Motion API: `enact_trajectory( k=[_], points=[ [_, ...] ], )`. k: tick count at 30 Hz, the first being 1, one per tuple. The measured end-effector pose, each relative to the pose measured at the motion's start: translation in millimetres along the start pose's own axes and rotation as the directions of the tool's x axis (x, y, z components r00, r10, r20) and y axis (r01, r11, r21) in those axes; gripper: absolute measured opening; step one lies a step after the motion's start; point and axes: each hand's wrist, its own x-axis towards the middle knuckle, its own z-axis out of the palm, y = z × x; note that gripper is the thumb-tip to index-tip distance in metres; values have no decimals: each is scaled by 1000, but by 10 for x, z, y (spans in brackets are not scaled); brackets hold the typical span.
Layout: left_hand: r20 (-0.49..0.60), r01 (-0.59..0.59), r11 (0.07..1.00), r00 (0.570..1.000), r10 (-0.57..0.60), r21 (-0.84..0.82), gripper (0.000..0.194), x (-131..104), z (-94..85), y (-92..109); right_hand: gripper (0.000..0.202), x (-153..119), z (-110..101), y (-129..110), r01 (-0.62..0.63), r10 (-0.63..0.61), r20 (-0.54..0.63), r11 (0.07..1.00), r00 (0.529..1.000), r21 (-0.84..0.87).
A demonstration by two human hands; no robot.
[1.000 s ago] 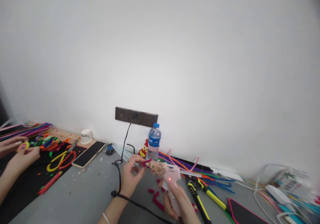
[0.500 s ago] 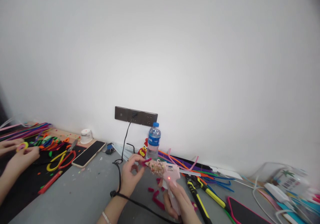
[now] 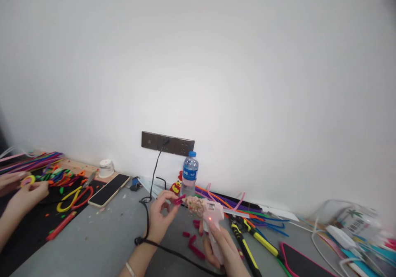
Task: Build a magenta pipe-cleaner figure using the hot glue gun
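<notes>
My left hand (image 3: pixel 163 216) pinches a small dark-pink fuzzy piece (image 3: pixel 179 200) between thumb and fingers. Wrapped round the handle of a pale pink glue gun (image 3: pixel 213 211) with a lit red light is my right hand (image 3: pixel 221 244). The gun's nozzle end, crusted with a lumpy beige mass (image 3: pixel 194 205), points left and is at the pink piece; whether they touch I cannot tell. Below the gun, several dark-pink pieces (image 3: pixel 196 250) lie on the grey table (image 3: pixel 93 244). A black cord (image 3: pixel 173 254) passes across my left wrist.
A water bottle (image 3: pixel 189 174) and a red-yellow figure (image 3: pixel 176 184) stand near the wall. Yellow-black pliers (image 3: pixel 244 248), coloured stems (image 3: pixel 272 223) and a pink-edged phone (image 3: pixel 300 260) lie right. Left are another phone (image 3: pixel 109 190), scissors (image 3: pixel 76 198) and another person's hands (image 3: pixel 31 196) holding a yellow ring.
The dark-pink piece in my left hand has tilted slightly against the nozzle end. The glue gun has shifted very little. The view has moved slightly.
</notes>
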Motion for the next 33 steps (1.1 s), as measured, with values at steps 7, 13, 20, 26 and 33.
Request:
enact_trajectory(
  k=[7, 13, 20, 26, 33],
  points=[
    [-37, -14, 1000, 999, 14, -7, 6, -5, 5, 7, 58, 4, -8, -72, 17, -16, 39, 1000, 999, -17],
    [-32, 2, 1000, 999, -2, -15, 5, 16, 11, 17, 55, 8, 1, -72, 36, -37, 67, 999, 997, 19],
    [-34, 7, 1000, 999, -8, -24, 4, 22, 12, 87, 55, -7, 23, -81, 31, -31, 28, 1000, 999, 0],
    [-29, -16, 1000, 999, 16, -13, 4, 21, 11, 78, 55, -32, 27, -103, 22, -25, -54, 998, 998, -51],
    [-28, -27, 999, 999, 26, -17, 4, 24, 6, 98, 56, 11, 4, -62, 40, -47, -61, 992, 997, -117]
  ],
)
